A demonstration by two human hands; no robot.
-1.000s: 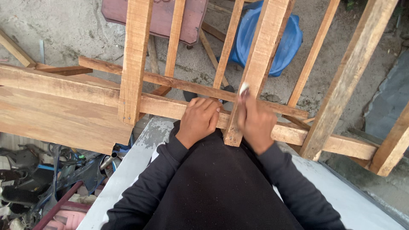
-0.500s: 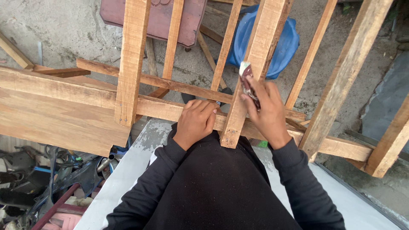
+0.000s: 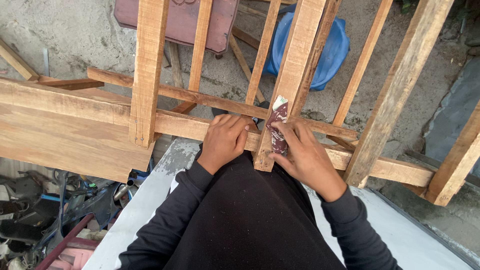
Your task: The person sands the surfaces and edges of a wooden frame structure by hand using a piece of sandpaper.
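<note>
A bare wooden frame (image 3: 150,65) of rails and slats lies across a grey-white work surface (image 3: 150,200) in front of me. My left hand (image 3: 225,140) grips the horizontal rail (image 3: 180,125), fingers curled over its top. My right hand (image 3: 302,157) presses a folded strip of reddish-brown sandpaper (image 3: 277,127) against the lower end of an upright wooden post (image 3: 295,75), where it crosses the rail. Both arms wear black sleeves.
A blue plastic tub (image 3: 327,50) and a dark red panel (image 3: 175,20) lie on the concrete ground beyond the frame. A wide wooden board (image 3: 60,135) extends left. Tools and clutter (image 3: 45,210) fill the lower left.
My right hand has slid the sandpaper up the post and back down towards the rail joint. My left hand has stayed on the rail.
</note>
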